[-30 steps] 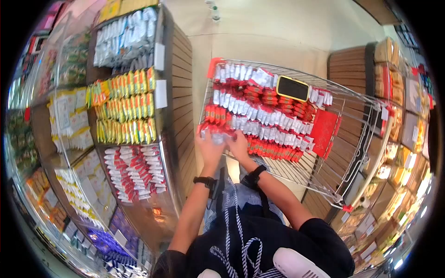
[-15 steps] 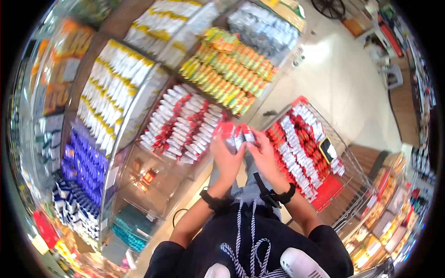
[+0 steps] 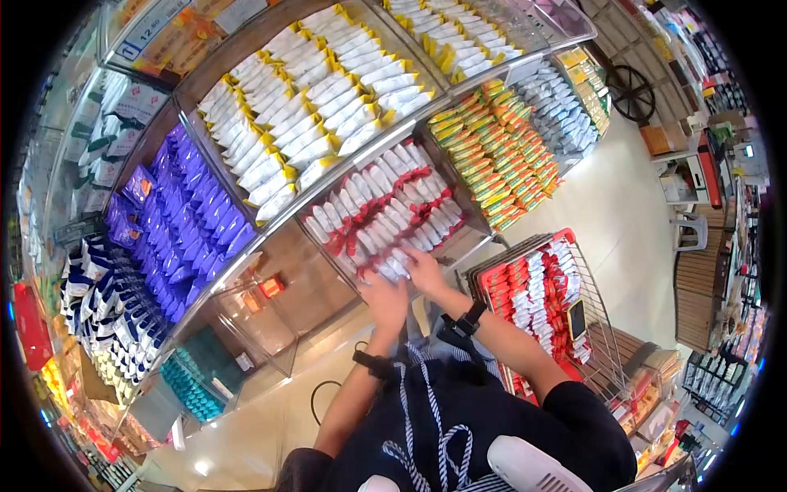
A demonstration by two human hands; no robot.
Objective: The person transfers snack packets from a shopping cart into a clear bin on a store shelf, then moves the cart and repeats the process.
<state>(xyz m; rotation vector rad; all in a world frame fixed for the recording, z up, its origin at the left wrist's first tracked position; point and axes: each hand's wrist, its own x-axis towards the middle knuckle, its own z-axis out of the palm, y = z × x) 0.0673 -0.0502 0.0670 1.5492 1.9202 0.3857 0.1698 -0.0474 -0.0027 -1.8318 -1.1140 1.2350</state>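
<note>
Small white packets with red ends (image 3: 392, 205) stand in rows in a clear-walled bin in front of me. At the bin's near edge, my left hand (image 3: 385, 297) closes on the left end of a short row of white-and-red packets (image 3: 390, 266). My right hand (image 3: 426, 272) has its fingers curled over the right end of the same row. The held packets overlap the front row in this view. To my right stands a wire shopping cart (image 3: 607, 344) with more red and white packets (image 3: 533, 283) in it.
Behind the bin are yellow-and-white packets (image 3: 320, 90); purple packets (image 3: 180, 230) lie left, yellow-green ones (image 3: 492, 152) right. A clear bin (image 3: 254, 312) with one small red-orange item sits left of my hands. A phone (image 3: 576, 320) rests on the cart's side.
Both hands have moved from in front of my body into the bin's near edge, bringing the packets with them. The view has turned, so the shelves now fill more of the middle.
</note>
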